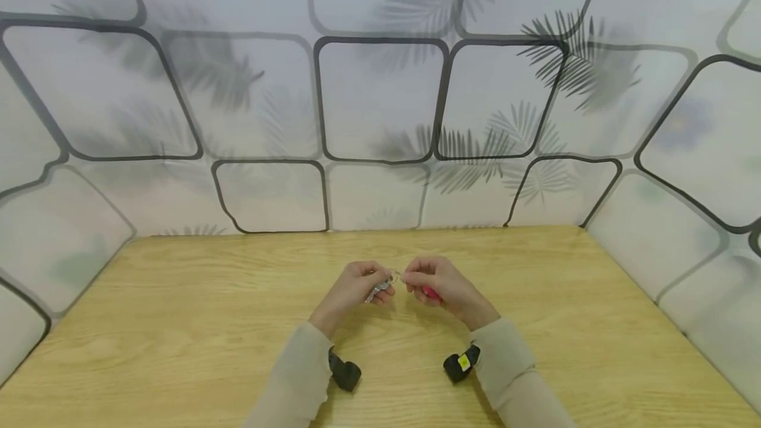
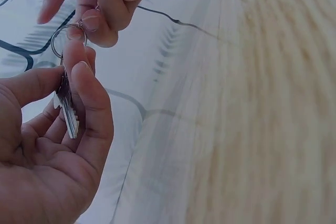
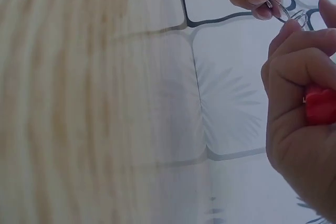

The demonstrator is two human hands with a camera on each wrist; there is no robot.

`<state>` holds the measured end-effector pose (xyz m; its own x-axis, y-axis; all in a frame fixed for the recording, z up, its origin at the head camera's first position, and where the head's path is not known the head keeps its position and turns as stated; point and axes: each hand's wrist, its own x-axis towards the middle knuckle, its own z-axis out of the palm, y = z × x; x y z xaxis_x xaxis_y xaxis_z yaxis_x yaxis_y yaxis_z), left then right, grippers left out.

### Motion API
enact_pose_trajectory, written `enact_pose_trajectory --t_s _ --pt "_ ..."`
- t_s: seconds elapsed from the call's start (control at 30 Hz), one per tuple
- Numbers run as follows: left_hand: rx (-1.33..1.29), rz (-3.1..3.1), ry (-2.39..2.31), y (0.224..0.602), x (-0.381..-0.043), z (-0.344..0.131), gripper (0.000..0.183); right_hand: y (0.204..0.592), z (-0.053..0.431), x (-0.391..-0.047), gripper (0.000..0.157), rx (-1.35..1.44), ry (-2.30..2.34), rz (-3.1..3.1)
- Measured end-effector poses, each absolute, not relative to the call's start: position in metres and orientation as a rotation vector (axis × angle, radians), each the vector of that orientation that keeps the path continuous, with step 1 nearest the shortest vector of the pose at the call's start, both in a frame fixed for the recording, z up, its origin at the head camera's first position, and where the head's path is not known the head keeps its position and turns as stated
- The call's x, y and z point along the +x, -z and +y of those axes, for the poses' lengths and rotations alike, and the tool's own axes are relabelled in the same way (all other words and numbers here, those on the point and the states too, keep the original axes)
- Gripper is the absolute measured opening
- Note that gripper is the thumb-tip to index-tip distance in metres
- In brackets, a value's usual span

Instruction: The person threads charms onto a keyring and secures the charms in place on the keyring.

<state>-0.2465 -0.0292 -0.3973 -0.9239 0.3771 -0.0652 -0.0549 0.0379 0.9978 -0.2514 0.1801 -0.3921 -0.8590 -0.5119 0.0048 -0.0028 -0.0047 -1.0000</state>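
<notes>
My left hand pinches silver keys between thumb and fingers, their blades pointing down across the palm. A metal key ring runs from the top of the keys toward my right hand. The right fingertips pinch the far side of that ring, where a small chain link shows. Tucked in the right palm is a red-pink object, mostly covered by the curled fingers, so its kind cannot be made out. Both hands are close together above the table.
A light wood-grain table lies under the hands. Behind it and at both sides hangs pale cloth with dark rounded outlines and leaf prints. Black straps with camera mounts sit on both wrists.
</notes>
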Motion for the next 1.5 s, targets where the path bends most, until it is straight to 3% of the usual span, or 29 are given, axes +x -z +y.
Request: enact_pose_trajectory --t_s 0.6,1.27,1.5 --pt "0.345 2.047 -1.902 0.396 -0.245 -0.03 0.022 0.391 0.178 -0.249 0.023 -0.467 1.766 2.137" --pt "0.49 2.042 -1.796 0.397 -0.239 -0.021 0.022 0.398 0.161 -0.247 0.031 -0.27 2.184 1.825" --pt "0.422 2.04 -1.851 0.398 -0.24 -0.02 0.022 0.395 0.163 -0.246 0.028 -0.256 2.201 1.78"
